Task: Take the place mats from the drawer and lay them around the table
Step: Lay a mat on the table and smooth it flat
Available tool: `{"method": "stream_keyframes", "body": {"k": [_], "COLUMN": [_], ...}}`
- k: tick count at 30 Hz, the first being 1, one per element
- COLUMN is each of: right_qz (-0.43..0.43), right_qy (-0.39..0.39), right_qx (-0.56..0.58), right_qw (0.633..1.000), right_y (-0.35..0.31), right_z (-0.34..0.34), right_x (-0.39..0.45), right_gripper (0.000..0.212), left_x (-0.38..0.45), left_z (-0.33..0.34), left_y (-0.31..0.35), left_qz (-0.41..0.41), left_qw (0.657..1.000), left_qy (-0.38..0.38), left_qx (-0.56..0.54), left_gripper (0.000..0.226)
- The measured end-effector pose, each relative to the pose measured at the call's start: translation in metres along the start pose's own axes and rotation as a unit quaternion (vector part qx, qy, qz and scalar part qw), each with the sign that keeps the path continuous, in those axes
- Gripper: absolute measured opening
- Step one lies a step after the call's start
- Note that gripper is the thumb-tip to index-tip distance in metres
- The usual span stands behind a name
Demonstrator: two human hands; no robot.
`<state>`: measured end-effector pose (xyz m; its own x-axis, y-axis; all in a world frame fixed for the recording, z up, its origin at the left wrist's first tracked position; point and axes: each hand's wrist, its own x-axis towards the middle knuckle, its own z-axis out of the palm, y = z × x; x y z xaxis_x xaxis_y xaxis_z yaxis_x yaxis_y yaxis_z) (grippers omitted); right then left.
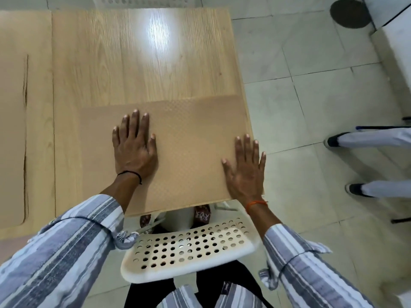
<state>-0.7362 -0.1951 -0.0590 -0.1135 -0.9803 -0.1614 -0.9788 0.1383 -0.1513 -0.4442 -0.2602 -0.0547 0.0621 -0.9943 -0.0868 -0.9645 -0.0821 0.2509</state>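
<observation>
Hands flat on a place mat [189, 152] at the near right corner of a wooden bench [138, 63].

Seen from above, the tan, textured mat lies flat on the bench, its right and near edges roughly lined up with the bench edges. The left hand [133, 145] rests palm down on the mat's left-middle part, fingers straight and slightly spread. The right hand [245, 170] lies palm down at the mat's right edge, fingers straight, right at the bench corner. Neither hand grips anything. A second tan mat [13, 121] lies flat at the far left of the bench, well apart from both hands. Below the bench edge stands a white chair [189, 247] with a perforated seat, and pale floor tiles [300, 107] spread to the right.
</observation>
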Motion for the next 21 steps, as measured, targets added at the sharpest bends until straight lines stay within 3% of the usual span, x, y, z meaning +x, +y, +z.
{"method": "stream_keyframes", "body": {"k": [4,6,10,12,17,21], "right_qz": [0.011,-0.049,-0.161,-0.153,-0.011,-0.054], "right_qy": [0.021,0.032,-0.018,-0.023,0.015,0.026], "right_qx": [0.008,0.015,0.026,0.024,0.007,0.026], "right_qw": [1.0,0.998,0.986,0.988,1.0,0.998], "right_y": [-0.007,-0.036,-0.08,-0.072,-0.019,-0.035], "right_z": [-0.01,-0.012,0.006,0.012,-0.001,-0.013], "right_x": [-0.009,-0.015,-0.026,-0.02,0.005,0.029], "right_gripper": [0.076,0.076,0.075,0.073,0.073,0.071], "left_x": [0.001,0.001,0.0,-0.001,0.0,0.001], "left_z": [0.0,0.001,0.001,0.0,0.001,0.0], "left_y": [-0.001,0.0,0.0,0.0,-0.001,0.0], "left_qz": [0.006,0.005,0.006,0.009,0.008,0.002], "left_qw": [1.0,1.0,1.0,1.0,1.0,1.0], "left_qy": [-0.003,-0.001,0.005,0.006,0.003,0.006], "left_qx": [0.001,-0.002,-0.004,-0.005,0.001,0.009], "left_gripper": [0.061,0.062,0.062,0.062,0.062,0.062]}}
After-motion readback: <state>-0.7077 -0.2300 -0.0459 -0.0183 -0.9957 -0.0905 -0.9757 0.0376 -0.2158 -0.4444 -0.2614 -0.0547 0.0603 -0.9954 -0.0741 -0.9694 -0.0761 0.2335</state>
